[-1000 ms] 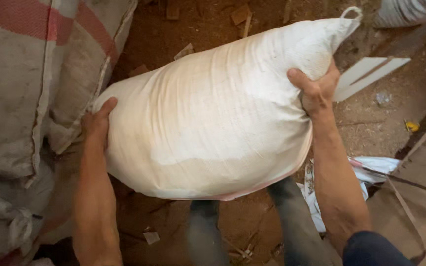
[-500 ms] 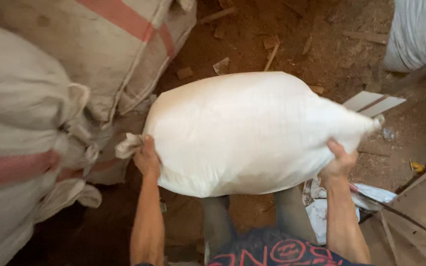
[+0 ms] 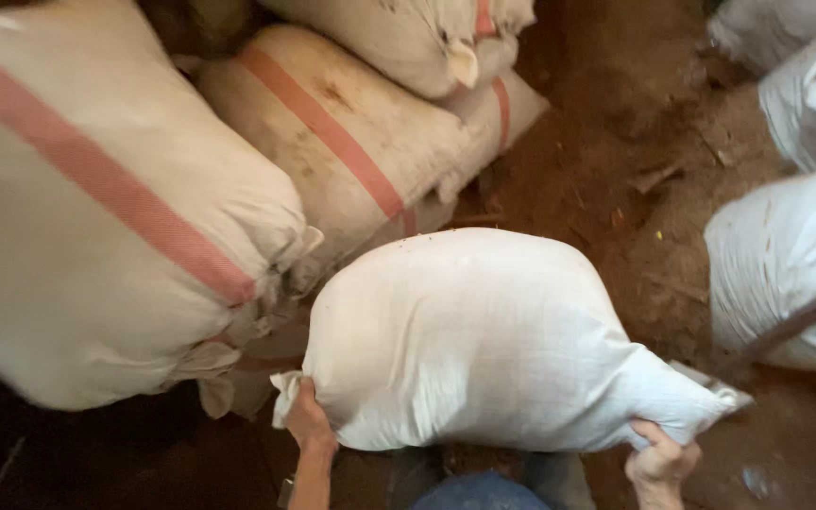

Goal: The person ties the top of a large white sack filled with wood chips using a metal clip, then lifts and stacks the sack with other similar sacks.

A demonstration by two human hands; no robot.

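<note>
White sack [image 3: 484, 340] held off the dirt floor [image 3: 616, 179], near centre, just right of the striped sacks [image 3: 125, 246]. Left hand [image 3: 309, 425] clamps its near-left corner, right hand [image 3: 658, 463] curls under the near-right corner: two-corner hold keeps the bulk level.

White sack [image 3: 484, 340] in both hands, beside red-striped sacks [image 3: 115, 236] on dirt floor [image 3: 616, 170]

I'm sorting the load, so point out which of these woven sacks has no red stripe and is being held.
The plain white woven sack at centre, held by the left hand and right hand; the stacked beige sacks carry red stripes.
</note>
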